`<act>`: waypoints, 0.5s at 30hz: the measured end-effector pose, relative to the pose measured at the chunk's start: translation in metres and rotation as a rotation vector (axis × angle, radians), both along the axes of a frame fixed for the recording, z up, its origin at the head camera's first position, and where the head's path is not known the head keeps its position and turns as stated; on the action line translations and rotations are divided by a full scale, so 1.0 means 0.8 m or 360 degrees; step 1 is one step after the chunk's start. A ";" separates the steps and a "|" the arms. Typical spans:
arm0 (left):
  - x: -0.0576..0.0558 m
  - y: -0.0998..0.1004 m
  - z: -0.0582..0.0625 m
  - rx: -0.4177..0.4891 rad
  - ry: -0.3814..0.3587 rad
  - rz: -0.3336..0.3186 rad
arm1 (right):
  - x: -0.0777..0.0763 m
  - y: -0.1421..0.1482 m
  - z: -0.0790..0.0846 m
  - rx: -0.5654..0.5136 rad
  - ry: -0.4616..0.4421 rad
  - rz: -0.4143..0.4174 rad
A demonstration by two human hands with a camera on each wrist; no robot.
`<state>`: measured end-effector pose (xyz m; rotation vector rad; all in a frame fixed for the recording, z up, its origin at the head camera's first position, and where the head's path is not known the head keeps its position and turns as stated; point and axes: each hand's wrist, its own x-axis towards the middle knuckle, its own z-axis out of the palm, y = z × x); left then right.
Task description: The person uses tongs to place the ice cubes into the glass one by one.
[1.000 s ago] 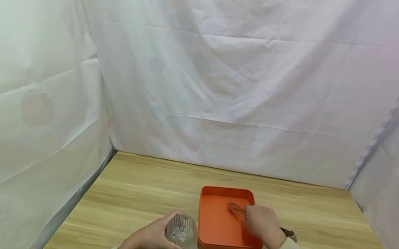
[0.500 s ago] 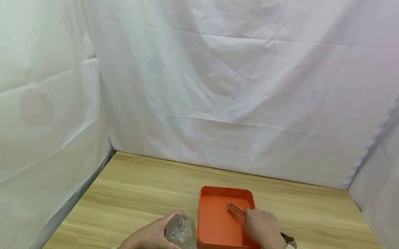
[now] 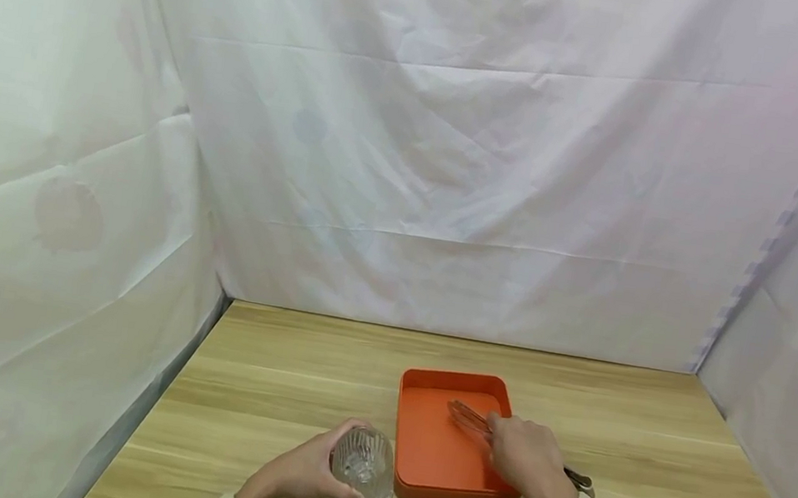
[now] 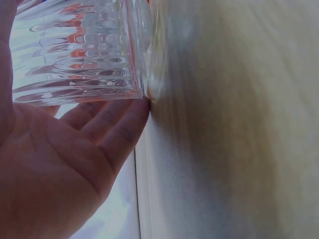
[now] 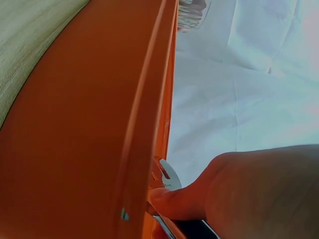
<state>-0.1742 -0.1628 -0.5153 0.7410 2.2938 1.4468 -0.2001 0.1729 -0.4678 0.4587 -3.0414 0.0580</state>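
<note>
A clear ribbed glass stands on the table, close against the left side of an orange square tray. My left hand grips the glass from its left, thumb at the near side. In the left wrist view, the fingers curl under the glass wall, fingertips right by the tabletop. My right hand, at the tray's right wall, holds a shiny slotted metal utensil whose far end reaches over the tray floor. In the right wrist view its rounded silver end shows beyond the thumb; the palm hides the rest.
The wood-grain table extends behind and to both sides of the tray. White cloth hangs along the back, with more cloth on the left and right. A strap with a dark piece sits at my right wrist.
The far end of the metal utensil has shifted slightly left and away over the tray floor, the right hand turning a little with it. The left hand and the glass stay in place.
</note>
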 end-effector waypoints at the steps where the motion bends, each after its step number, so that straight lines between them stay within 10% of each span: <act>1: 0.000 0.000 0.000 0.0000 0.0001 -0.0001 | 0.001 0.000 0.001 -0.0011 0.0006 0.0003; 15: 0.000 0.000 -0.001 -0.0015 0.0000 0.0003 | 0.013 0.005 0.016 -0.0117 0.0123 0.0078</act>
